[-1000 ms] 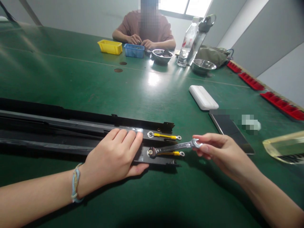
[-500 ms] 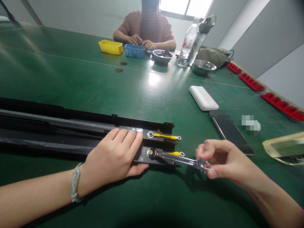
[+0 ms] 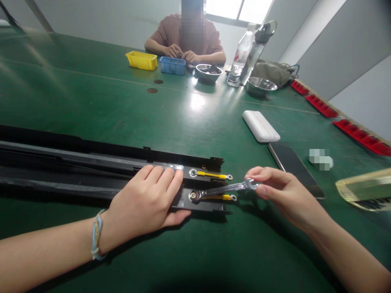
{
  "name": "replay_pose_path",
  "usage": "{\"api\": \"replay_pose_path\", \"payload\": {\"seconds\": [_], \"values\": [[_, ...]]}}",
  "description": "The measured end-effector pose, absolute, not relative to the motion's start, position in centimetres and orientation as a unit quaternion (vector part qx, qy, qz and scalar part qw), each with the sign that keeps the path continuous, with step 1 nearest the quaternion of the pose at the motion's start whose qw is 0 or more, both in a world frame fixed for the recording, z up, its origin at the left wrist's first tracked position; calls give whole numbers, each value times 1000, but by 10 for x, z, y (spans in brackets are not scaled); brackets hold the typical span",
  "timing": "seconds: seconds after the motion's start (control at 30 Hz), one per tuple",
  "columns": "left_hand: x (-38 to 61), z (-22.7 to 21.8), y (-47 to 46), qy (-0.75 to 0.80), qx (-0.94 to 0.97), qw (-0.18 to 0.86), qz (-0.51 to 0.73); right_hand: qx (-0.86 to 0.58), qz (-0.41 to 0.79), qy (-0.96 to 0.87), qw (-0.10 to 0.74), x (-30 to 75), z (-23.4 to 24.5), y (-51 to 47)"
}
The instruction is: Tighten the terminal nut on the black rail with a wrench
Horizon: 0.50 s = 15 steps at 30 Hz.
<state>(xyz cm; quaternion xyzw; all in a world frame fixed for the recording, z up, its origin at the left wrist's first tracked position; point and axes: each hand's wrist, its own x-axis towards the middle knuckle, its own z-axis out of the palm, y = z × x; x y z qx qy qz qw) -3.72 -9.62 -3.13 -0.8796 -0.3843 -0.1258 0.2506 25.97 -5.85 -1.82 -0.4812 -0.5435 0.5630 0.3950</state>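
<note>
Clearly, the weak spot is the wrench [image 3: 224,189], pinched between the thumb and fingertips of the right hand [image 3: 281,189] only at its open jaw; a sideways or lifting pull could pop its ring end off the fastener [image 3: 193,195]. Its shaft lies over the lower yellow lead [image 3: 226,197], so a dip could snag or twist that. The left hand [image 3: 146,199] clamps the black channels [image 3: 76,179], fingers across them, thumb by the near wall; if that hold slackened, the channels could swivel on the surface [image 3: 146,114]. They run in from its left side, ending well short of its right edge. Left palm and fingers hide part of both channels, whose far-left ends are cut off. Thread and tightness cannot be made out.
</note>
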Motion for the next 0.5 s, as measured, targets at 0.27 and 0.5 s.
{"api": "replay_pose_path", "payload": {"seconds": [0.27, 0.5], "values": [[-41, -31, -98, -381, -880, 256, -128, -442, 570, -594, 355, 260, -12, -60], [-40, -29, -97, -381, -879, 256, -127, -371, 571, -672, 292, 262, -6, -69]]}}
